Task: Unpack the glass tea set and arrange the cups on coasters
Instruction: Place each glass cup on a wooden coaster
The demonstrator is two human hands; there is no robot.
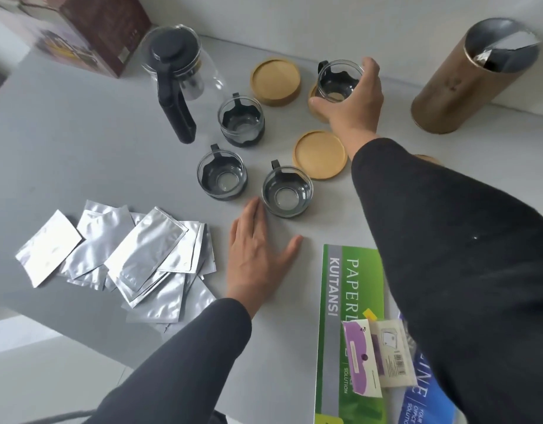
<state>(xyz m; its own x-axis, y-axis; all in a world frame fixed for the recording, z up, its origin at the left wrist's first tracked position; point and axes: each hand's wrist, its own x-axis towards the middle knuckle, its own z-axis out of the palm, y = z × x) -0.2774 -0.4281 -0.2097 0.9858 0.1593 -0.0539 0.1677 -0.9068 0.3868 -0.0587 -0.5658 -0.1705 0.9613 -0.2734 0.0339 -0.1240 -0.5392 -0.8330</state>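
My right hand [354,102] grips a glass cup [337,79] with a black holder, over a wooden coaster [313,101] that it mostly hides. Two more round wooden coasters lie bare: one at the back [275,81], one nearer [320,154]. Three other glass cups stand on the grey table: one by the teapot [241,120], one at the left [222,175], one at the front [287,191]. My left hand [258,255] lies flat on the table, fingertips beside the front cup. The glass teapot [178,71] with black lid and handle stands at the back left.
A heap of silver foil sachets [132,258] lies at the left. A brown box [89,29] stands at the back left, a brown open tube [475,78] leans at the back right. Green and blue paper packs [346,301] with small packets lie at the front right.
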